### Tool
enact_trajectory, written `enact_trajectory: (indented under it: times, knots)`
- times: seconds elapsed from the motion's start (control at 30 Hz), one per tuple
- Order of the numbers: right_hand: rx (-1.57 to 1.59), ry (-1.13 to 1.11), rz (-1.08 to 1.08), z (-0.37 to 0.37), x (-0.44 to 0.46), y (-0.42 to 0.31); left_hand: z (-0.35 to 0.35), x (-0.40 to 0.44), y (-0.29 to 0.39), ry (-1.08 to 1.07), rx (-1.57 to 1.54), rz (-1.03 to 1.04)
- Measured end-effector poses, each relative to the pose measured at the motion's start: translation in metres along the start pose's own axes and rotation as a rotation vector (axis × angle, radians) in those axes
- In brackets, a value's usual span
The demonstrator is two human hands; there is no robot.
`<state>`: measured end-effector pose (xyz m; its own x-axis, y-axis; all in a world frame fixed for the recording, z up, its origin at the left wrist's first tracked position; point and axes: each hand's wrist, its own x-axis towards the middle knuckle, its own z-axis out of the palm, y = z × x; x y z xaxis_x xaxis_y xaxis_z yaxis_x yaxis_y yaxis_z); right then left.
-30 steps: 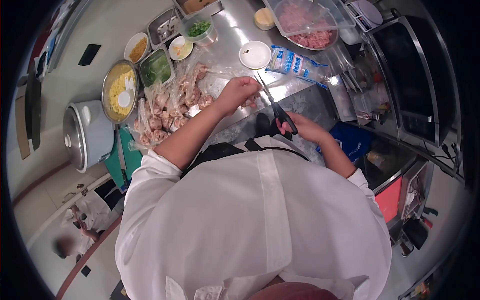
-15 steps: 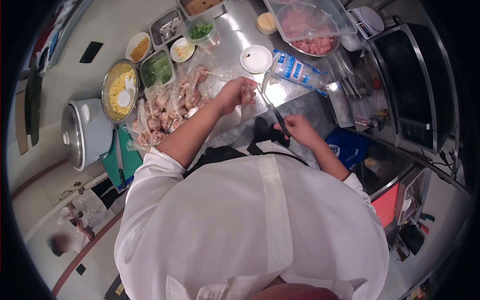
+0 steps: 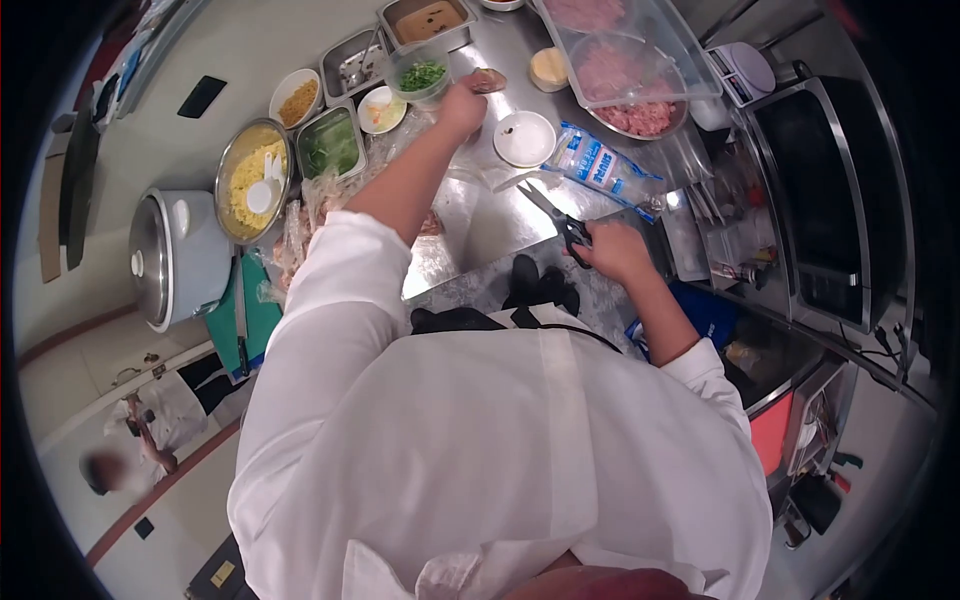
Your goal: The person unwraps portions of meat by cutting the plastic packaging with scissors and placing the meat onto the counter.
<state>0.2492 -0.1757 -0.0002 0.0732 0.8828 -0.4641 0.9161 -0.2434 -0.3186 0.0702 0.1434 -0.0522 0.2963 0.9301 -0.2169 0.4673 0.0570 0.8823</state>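
Note:
My left hand (image 3: 463, 108) is stretched to the far side of the steel table, closed on a small plastic bag of meat (image 3: 488, 80). It is beside a clear tub of chopped green herbs (image 3: 422, 76). Near the front edge, my right hand (image 3: 617, 252) grips black-handled scissors (image 3: 560, 218) with the blades apart. A white dish (image 3: 524, 139) with a dark speck lies between my hands. More bagged meat pieces (image 3: 295, 240) are piled on the left, partly hidden by my left sleeve.
Bowls and steel pans stand at the left and back, including yellow food in a bowl (image 3: 243, 180). A blue-printed ice bag pack (image 3: 605, 165) lies right of the dish. Behind it is minced meat (image 3: 640, 118) under a clear bin (image 3: 640, 50). Another person (image 3: 160, 420) stands at the left.
My left hand has moved away from the scissors to the far side of the table with the small bag. The scissor blades have opened, and my right hand has shifted slightly right.

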Motion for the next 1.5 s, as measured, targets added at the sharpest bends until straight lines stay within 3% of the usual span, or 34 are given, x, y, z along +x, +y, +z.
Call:
enact_trajectory:
  times: [0.07, 0.13, 0.2, 0.23, 0.3, 0.4, 0.43, 0.5, 0.53, 0.6, 0.63, 0.67, 0.73, 0.87, 0.93, 1.0, 1.07, 1.13, 1.2, 1.5]
  knots:
    - [0.000, -0.005, -0.012, -0.001, -0.006, 0.004, -0.017, -0.018, -0.014, -0.015, 0.396, 0.266]
    - [0.126, -0.007, 0.000, -0.005, -0.018, 0.009, -0.034, -0.058, -0.019, 0.055, 0.566, 0.319]
    - [0.221, -0.030, 0.013, -0.007, -0.028, 0.014, -0.062, -0.107, 0.001, -0.269, 0.959, 0.261]
    - [0.309, -0.051, 0.029, -0.006, -0.032, 0.016, -0.069, -0.116, -0.008, -0.267, 0.963, 0.254]
    - [0.395, -0.046, 0.018, -0.002, -0.038, 0.017, -0.079, -0.136, -0.023, -0.345, 1.220, 0.567]
    - [0.443, -0.071, 0.016, -0.001, -0.039, 0.014, -0.084, -0.133, -0.014, -0.295, 1.304, 0.574]
    - [0.409, -0.106, 0.026, -0.002, -0.037, 0.012, -0.087, -0.133, -0.005, -0.290, 1.306, 0.573]
    - [0.475, -0.132, -0.003, 0.000, -0.033, 0.011, -0.094, -0.137, 0.004, -0.008, 1.048, 0.573]
    - [0.540, -0.158, -0.028, 0.002, -0.031, 0.009, -0.100, -0.134, 0.001, -0.004, 1.048, 0.568]
    - [0.675, -0.155, -0.047, 0.004, -0.028, 0.004, -0.114, -0.127, 0.000, -0.115, 0.191, 0.073]
    - [0.813, -0.146, -0.062, 0.003, -0.027, 0.001, -0.120, -0.129, 0.002, -0.188, -0.111, -0.054]
    - [0.812, -0.146, -0.063, -0.001, -0.025, 0.001, -0.122, -0.131, 0.003, -0.187, -0.112, -0.054]
    - [0.478, -0.023, -0.105, -0.038, -0.029, -0.019, -0.125, -0.146, 0.024, -0.175, -0.279, -0.093]
    - [0.228, 0.126, -0.157, -0.080, -0.032, -0.032, -0.125, -0.163, 0.062, -0.297, -0.212, -0.028]
    - [0.215, 0.113, -0.130, -0.091, -0.032, -0.038, -0.124, -0.168, 0.077, -0.336, 0.087, 0.090]
    - [-0.050, 0.222, -0.283, -0.094, -0.025, -0.040, -0.122, -0.165, 0.079, -0.344, 0.133, 0.138]
    - [-0.100, 0.255, -0.312, -0.095, -0.017, -0.047, -0.122, -0.161, 0.083, -0.354, 0.179, 0.190]
    - [-0.151, 0.285, -0.338, -0.096, -0.009, -0.055, -0.123, -0.161, 0.094, -0.376, 0.337, 0.374]
    - [-0.262, 0.325, -0.376, -0.097, 0.000, -0.062, -0.121, -0.160, 0.110, -0.425, 0.370, 0.359]
    - [-0.230, 0.219, -0.329, -0.093, 0.020, -0.053, -0.081, -0.149, 0.126, -0.527, 0.386, 0.305]
